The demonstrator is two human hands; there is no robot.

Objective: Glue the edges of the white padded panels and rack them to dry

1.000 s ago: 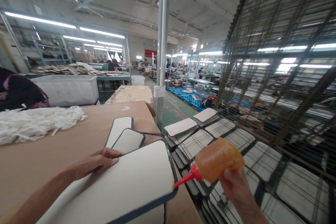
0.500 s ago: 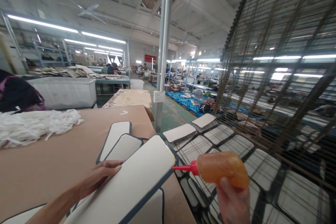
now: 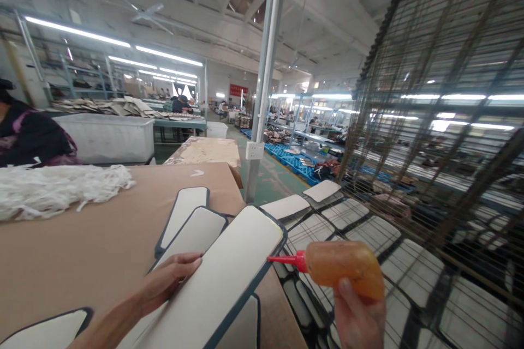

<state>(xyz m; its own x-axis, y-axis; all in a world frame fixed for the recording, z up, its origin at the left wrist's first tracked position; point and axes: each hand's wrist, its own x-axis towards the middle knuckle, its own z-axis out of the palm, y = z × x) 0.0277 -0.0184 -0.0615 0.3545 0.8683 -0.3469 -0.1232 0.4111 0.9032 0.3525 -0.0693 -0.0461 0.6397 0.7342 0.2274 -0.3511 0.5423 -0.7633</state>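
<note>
My left hand is closed on the left long edge of a white panel with a dark border and rounded corners. My right hand is wrapped round a squeeze bottle of amber liquid, probably glue, tipped on its side. Its red nozzle points left, with the tip at the panel's right border, just below the far corner. A shiny, yellowish trace shows along that corner. Under and behind the held panel lie similar panels on the brown-covered table.
On the right, a wire rack bears several white panels, with more wire shelves raised above it. White strips are heaped at the table's left. Beyond stand a white bin, a metal post and a person at far left.
The nozzle tip has travelled along the panel's right border, from the far corner a little toward me. My view has shifted slightly, and both hands keep their holds.
</note>
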